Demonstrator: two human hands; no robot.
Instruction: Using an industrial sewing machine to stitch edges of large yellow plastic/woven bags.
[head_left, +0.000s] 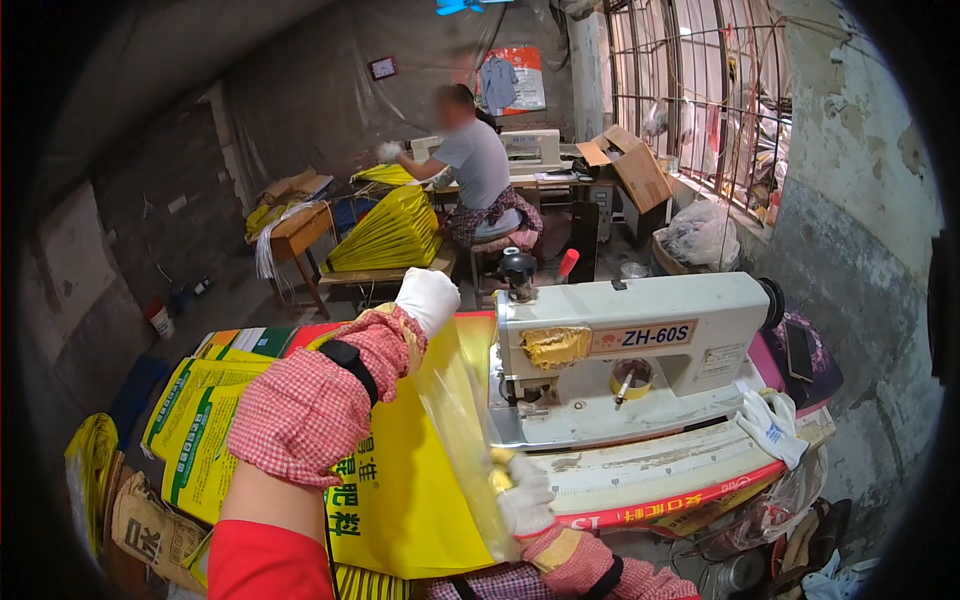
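Observation:
A large yellow plastic bag [420, 460] with green print and a clear, see-through edge lies to the left of a white sewing machine [600, 345]. My left hand [428, 300], in a white glove, is closed at the bag's far corner. Lower down, my right hand [525, 497], gloved in white with a yellowish patch, has its fingers curled at the bag's clear edge, just in front of the machine bed. Red-checked sleeve covers and dark bands wrap both forearms. The bag's edge runs between the two hands, close to the needle area.
More yellow bags [205, 425] are piled on the left. A white glove [772, 428] and a phone [798, 350] lie at the machine's right end. A tape roll [631, 378] sits in the arm opening. Beyond, a person [475, 165] works at another machine beside yellow bags [388, 232].

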